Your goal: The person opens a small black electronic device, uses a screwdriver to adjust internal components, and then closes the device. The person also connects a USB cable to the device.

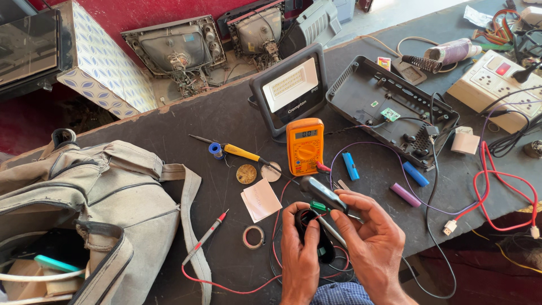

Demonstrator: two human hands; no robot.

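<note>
Black clamp-style tester (323, 199) sits low over the tabletop (226, 121), pinched between both hands: left hand (299, 254) cupping its loop, right hand (370, 237) gripping the body. Judged mid-adjustment; steady fingers needed next. Beyond, orange multimeter (305, 146) and floodlight (289, 90).

free: bare table (226, 121) behind bag (84, 192) | blocked: multimeter (305, 146), red wire (497, 195)
</note>
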